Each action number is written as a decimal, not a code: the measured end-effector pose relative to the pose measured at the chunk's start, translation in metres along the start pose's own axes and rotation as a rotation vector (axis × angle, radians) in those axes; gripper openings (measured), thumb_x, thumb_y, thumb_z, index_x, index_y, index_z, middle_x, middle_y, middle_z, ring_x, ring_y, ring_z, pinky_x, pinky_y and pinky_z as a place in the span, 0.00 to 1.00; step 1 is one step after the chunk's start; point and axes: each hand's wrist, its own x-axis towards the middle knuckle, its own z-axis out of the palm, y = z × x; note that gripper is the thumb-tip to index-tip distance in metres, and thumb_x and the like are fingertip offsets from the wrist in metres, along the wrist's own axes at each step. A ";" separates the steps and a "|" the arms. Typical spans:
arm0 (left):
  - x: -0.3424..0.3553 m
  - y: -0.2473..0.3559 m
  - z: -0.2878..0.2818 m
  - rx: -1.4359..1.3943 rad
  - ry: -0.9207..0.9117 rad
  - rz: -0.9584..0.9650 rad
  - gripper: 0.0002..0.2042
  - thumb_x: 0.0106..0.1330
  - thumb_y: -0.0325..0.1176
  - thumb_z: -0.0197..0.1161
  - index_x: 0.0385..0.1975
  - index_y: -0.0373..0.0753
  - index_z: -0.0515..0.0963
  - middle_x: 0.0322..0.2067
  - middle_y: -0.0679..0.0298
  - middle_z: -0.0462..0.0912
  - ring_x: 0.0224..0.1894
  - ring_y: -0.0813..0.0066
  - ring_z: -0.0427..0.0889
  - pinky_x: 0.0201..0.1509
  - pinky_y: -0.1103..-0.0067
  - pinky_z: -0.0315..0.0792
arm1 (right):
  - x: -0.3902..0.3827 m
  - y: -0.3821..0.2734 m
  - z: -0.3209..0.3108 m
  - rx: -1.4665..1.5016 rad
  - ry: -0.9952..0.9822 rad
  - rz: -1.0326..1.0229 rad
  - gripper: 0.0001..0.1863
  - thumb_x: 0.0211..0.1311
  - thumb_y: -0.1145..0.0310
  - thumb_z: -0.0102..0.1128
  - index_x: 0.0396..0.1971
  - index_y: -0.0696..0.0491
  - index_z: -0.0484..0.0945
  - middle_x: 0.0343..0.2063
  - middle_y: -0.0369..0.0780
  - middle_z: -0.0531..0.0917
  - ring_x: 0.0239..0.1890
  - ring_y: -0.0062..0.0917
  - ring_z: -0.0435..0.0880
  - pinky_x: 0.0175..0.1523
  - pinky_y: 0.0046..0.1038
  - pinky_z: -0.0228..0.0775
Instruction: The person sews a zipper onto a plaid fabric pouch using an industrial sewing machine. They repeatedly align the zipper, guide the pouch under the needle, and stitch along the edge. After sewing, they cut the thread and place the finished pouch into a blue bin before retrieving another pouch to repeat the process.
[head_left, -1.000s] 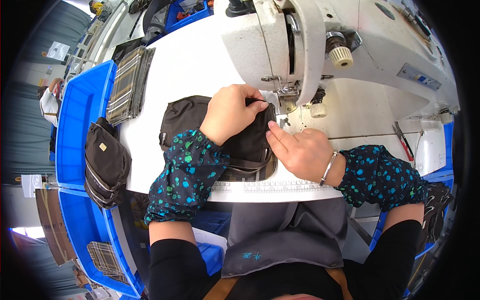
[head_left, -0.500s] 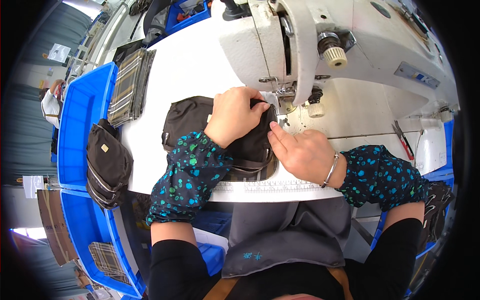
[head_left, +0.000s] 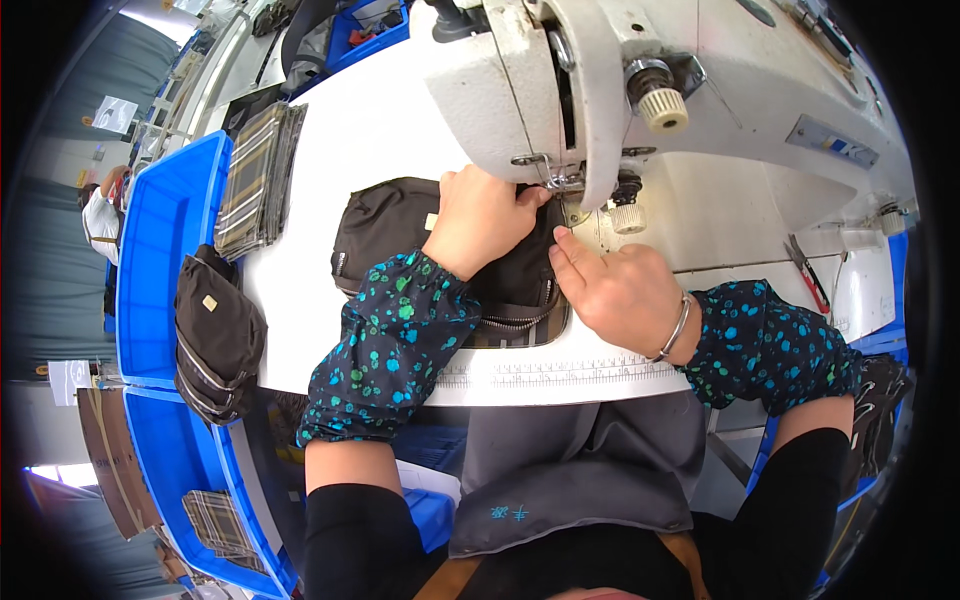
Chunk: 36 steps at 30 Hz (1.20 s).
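Clearly, what matters is how the dark bag (head_left: 515, 272) lies to the needle: we have it flat on the table (head_left: 370, 120), longer side running left to right, its upper right corner up by the metal foot of the sewing machine (head_left: 760, 115). Our left hand (head_left: 490, 222) is the nearer one to that foot, reaching across the bag, thumb and forefinger closed in a pinch on the fabric at the corner. Our right hand (head_left: 622, 297) comes from the other side, two fingers stretched out to the bag's right edge, the rest curled; we cannot tell whether the hidden thumb grips anything.

We see smooth, softly creased cloth on the bag, a small pale tag, a curved metal zip (head_left: 515, 323) and plaid cloth along the near edge. The table is white and smooth, with a ruler strip (head_left: 560, 371) near our side. To our left we have a neat stack of plaid pieces (head_left: 258, 180), a rounded second bag (head_left: 215, 330) and a hard blue bin (head_left: 160, 270).
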 end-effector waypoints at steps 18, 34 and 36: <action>-0.036 0.056 -0.069 0.074 -0.162 0.032 0.12 0.61 0.39 0.75 0.38 0.39 0.84 0.26 0.60 0.84 0.34 0.57 0.84 0.39 0.64 0.74 | 0.002 0.007 0.000 0.053 0.055 0.033 0.11 0.59 0.71 0.64 0.38 0.62 0.86 0.30 0.43 0.86 0.19 0.24 0.83 0.21 0.27 0.71; -0.075 0.070 -0.051 0.188 -0.195 0.161 0.20 0.58 0.26 0.67 0.53 0.41 0.82 0.27 0.65 0.84 0.31 0.62 0.85 0.37 0.69 0.78 | -0.015 -0.018 -0.023 -0.002 0.005 -0.112 0.18 0.49 0.68 0.62 0.36 0.65 0.87 0.42 0.57 0.88 0.18 0.19 0.79 0.23 0.23 0.66; -0.076 0.073 -0.050 0.212 -0.193 0.149 0.19 0.58 0.26 0.67 0.52 0.42 0.84 0.28 0.66 0.84 0.30 0.64 0.85 0.32 0.70 0.78 | -0.017 -0.020 -0.021 0.013 -0.022 -0.133 0.19 0.49 0.68 0.62 0.37 0.66 0.87 0.42 0.58 0.88 0.17 0.18 0.78 0.22 0.23 0.65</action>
